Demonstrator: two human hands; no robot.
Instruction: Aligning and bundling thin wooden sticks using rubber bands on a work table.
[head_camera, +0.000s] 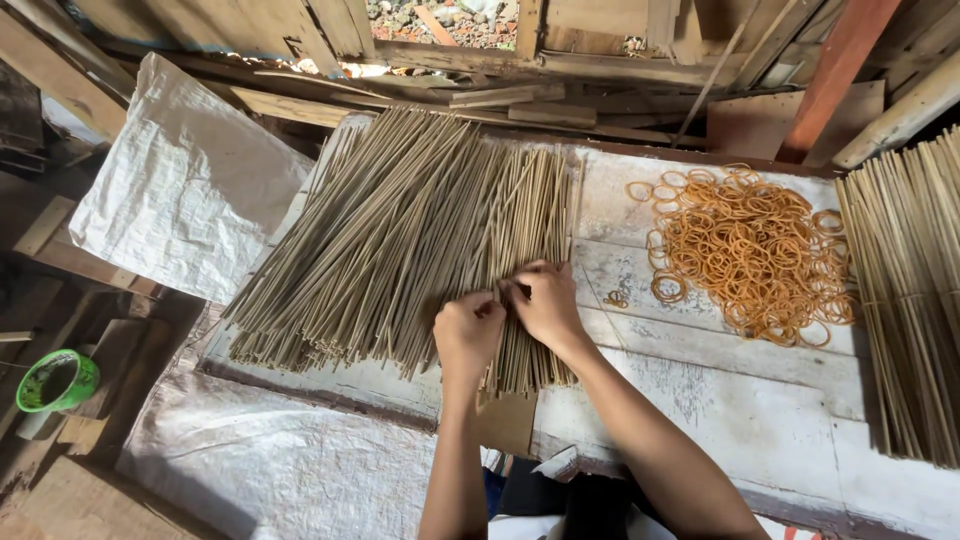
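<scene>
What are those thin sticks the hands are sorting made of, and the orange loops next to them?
The sticks look like split bamboo or a similar plant stalk: dull olive-tan, matte, straight and very thin. Both the left hand and right hand rest on them. The orange loops appear to be rubber bands: slightly glossy, floppy rings in a tangled heap.

A worn desk (740, 400) of whitewashed planks, the paint rubbed thin and grey, carries everything here. Spread across its left half is a broad fan of thin pale-green sticks (400, 240), their near ends reaching the front edge. Right of them lies a loose heap of orange-tan rubber bands (750, 250), with one or two stray bands (616, 298) just beside the sticks. At the far right edge rests a second bundle of sticks (905, 290), running front to back.
</scene>
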